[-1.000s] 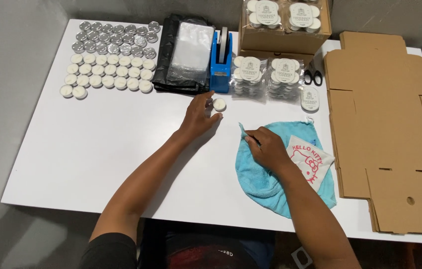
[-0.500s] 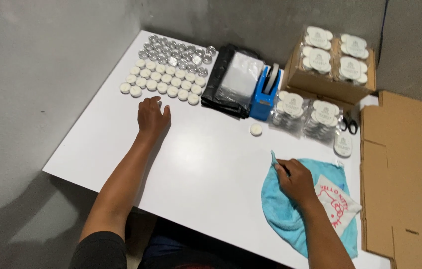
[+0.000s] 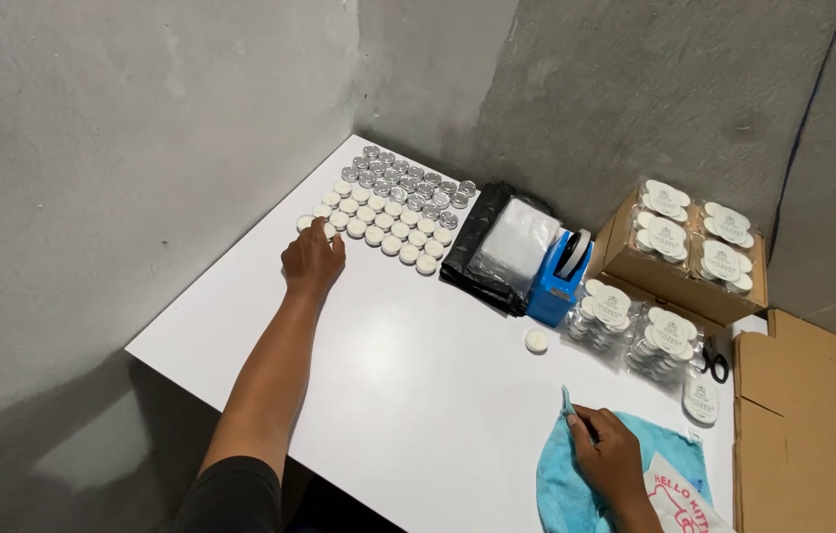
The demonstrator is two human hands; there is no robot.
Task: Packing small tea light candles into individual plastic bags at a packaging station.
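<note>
1. Grey concrete walls are closing in on the white table, whose middle is lying bare.
2. Right hand is pinching the blue cloth near the front edge.
3. Left hand, fingers curled, is touching the white lids at the far-left corner.

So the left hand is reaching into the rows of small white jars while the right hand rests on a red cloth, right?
Not quite: in the head view the cloth under the right hand is light blue. The left hand is indeed at the rows of small white jars.
</note>
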